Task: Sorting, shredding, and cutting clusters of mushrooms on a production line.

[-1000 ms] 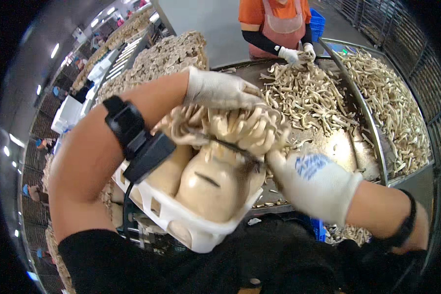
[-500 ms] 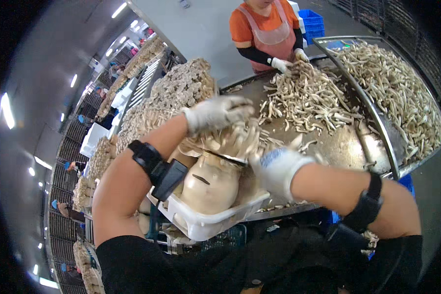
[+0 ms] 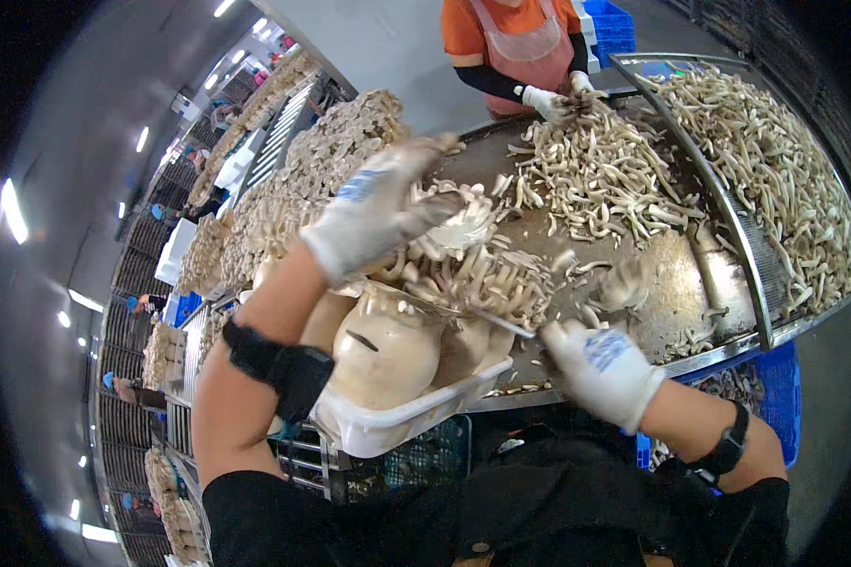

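1. Head view: the left hand (image 3: 378,210), blurred, hangs with fingers spread above the mushroom cluster (image 3: 503,283); contact is unclear.
2. The right hand (image 3: 603,370) grips a knife (image 3: 503,323), its handle hidden.
3. The cluster partly hides pale bags (image 3: 388,357) in a white basket (image 3: 378,430); a co-worker (image 3: 529,57) is cropped above.

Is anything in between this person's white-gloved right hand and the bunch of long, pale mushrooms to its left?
Only the thin, straight metal blade, reaching from the white-gloved right hand toward the pale, long-stemmed mushrooms. Nothing else visible blocks it.
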Demonstrator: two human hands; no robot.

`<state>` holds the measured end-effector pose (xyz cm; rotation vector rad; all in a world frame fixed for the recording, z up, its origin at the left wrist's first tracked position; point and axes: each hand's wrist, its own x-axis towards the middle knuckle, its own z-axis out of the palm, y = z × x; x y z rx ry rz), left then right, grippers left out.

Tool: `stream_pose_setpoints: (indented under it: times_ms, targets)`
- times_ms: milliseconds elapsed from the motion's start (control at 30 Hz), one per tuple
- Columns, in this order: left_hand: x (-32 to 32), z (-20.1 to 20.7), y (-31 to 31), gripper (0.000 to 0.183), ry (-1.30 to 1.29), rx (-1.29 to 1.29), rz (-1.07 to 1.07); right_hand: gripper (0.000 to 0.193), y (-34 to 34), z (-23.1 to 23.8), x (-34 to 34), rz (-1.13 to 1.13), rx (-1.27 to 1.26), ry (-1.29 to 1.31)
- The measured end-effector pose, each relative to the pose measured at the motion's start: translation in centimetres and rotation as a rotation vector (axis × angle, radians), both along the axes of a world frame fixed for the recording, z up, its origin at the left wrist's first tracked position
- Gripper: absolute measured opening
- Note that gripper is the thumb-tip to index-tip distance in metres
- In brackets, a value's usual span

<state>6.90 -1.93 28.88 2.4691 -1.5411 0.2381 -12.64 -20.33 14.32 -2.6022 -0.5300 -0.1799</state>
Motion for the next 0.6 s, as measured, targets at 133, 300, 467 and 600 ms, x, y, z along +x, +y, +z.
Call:
stream_pose_setpoints:
  times_ms: [133,300,467,600]
  targets:
    - [-2.8,1.9,4.4,0.064,0.1,0.227,0.041,0.023,0.7,-0.4,2.9,-0.099,-0.019,0.233]
    - [-6.3,-1.4,12.0,0.062,0.131,0.307,0.101,0.019,1.1,-1.0,1.9,-0.123,-0.12,0.286]
    - [-6.6,-3.2,13.3,0.061,0.264,0.094,0.203,0.025,3.1,-4.0,8.3,0.034,-0.11,0.435]
    - [-6.6,-3.7,13.4,0.062,0.312,0.103,0.209,0.025,5.1,-6.4,9.5,-0.021,-0.155,0.488]
